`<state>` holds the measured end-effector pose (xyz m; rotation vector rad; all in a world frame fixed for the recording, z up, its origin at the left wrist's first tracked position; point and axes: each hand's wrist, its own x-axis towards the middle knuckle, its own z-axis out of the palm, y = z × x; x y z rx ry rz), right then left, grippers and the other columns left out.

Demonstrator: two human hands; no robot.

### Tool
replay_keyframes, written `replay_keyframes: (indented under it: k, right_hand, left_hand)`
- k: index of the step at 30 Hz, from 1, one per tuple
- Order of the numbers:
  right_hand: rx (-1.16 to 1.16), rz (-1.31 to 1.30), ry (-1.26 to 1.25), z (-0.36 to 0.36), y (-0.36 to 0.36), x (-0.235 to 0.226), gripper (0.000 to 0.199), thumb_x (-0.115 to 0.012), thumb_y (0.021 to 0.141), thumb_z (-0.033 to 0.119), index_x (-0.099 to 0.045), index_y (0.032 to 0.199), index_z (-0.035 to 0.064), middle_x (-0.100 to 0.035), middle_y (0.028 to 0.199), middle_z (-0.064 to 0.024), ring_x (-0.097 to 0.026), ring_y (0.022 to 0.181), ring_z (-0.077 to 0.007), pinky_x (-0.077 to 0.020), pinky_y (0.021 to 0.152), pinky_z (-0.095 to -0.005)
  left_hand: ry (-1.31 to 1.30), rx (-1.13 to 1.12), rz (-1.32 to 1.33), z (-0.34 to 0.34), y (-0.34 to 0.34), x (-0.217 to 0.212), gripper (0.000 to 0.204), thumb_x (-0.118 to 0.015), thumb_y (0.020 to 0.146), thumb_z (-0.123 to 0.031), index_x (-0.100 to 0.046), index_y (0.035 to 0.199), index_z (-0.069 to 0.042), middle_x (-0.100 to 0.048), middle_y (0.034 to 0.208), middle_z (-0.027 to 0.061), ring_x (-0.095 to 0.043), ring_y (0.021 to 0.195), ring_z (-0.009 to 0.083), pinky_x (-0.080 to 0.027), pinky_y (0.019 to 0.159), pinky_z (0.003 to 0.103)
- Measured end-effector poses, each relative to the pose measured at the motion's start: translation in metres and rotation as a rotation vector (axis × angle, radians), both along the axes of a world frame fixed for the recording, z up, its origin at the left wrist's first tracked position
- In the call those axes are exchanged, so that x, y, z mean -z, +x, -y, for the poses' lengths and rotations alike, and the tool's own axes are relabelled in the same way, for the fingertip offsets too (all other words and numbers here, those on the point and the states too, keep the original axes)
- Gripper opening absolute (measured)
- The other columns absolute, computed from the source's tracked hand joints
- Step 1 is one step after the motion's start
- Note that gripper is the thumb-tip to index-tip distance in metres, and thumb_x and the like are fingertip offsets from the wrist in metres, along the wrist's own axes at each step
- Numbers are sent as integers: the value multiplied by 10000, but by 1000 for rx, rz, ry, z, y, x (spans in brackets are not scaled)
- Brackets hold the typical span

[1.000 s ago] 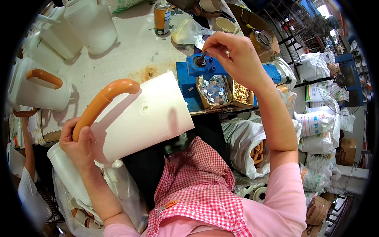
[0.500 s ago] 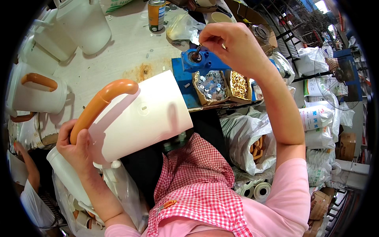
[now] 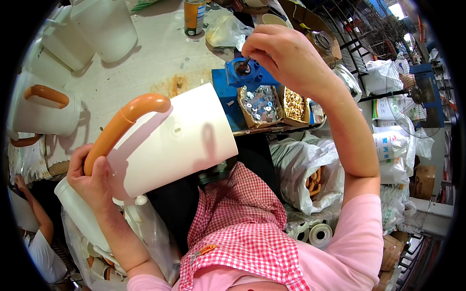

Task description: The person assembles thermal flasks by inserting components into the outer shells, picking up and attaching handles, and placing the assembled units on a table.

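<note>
My left hand (image 3: 92,177) is closed round the lower end of an orange-brown curved handle (image 3: 124,119). That handle lies along a large white plastic jug (image 3: 179,145), tilted on its side over my lap, with a small slot in its wall. Over the table my right hand (image 3: 286,58) is pinched on the top of a thin dark rod (image 3: 246,62). The rod stands in the round opening of a blue metal fixture (image 3: 238,75). My fingertips partly hide the rod's upper end.
Beside the fixture are a box of grey metal bits (image 3: 262,104) and a box of brass-coloured pieces (image 3: 294,104). White jugs (image 3: 104,34) crowd the table's left side. A can (image 3: 194,17) stands farther back. A bag of orange handles (image 3: 314,182) sits at my right.
My right hand has come slightly down and closer to the fixture, its fingers now at the rod's top. The left hand and jug have barely shifted.
</note>
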<state>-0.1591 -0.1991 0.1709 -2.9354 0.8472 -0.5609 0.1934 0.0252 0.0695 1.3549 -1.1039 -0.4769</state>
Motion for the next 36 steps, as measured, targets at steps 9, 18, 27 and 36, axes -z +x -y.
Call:
replay_keyframes:
  k: [9, 18, 27, 36]
  right_hand:
    - [21, 305, -46, -16, -10, 12, 140, -692, 869, 136, -702, 997, 81, -645, 862, -88, -642, 791, -286, -533, 713, -351]
    - [482, 240, 555, -44, -61, 154, 125, -705, 819, 113, -736, 933, 74, -698, 914, -84, -670, 830, -281, -539, 772, -375]
    - [346, 128, 330, -34, -66, 162, 101, -701, 809, 121, -736, 896, 84, -691, 932, -71, -656, 950, -290, -531, 842, -392]
    - [220, 722, 272, -49, -37, 85, 116, -730, 820, -16, -728, 930, 24, -732, 886, -67, -660, 722, -125, -520, 632, -248]
  left_hand:
    - [-10, -25, -43, -2, 2, 2, 344, -767, 894, -230, -623, 1050, 40, -474, 619, -34, -386, 504, 42, -284, 465, 198]
    - [46, -60, -25, -6, 2, -4, 456, -824, 836, -348, -640, 1014, 29, -533, 681, -19, -433, 540, 43, -287, 491, 194]
    - [41, -68, 26, -9, -5, -4, 364, -755, 909, -238, -620, 1092, 46, -475, 637, -29, -386, 513, 50, -285, 481, 203]
    - [85, -90, -16, -11, -6, -10, 478, -855, 795, -371, -646, 1007, 5, -536, 686, -38, -432, 556, 33, -292, 509, 186]
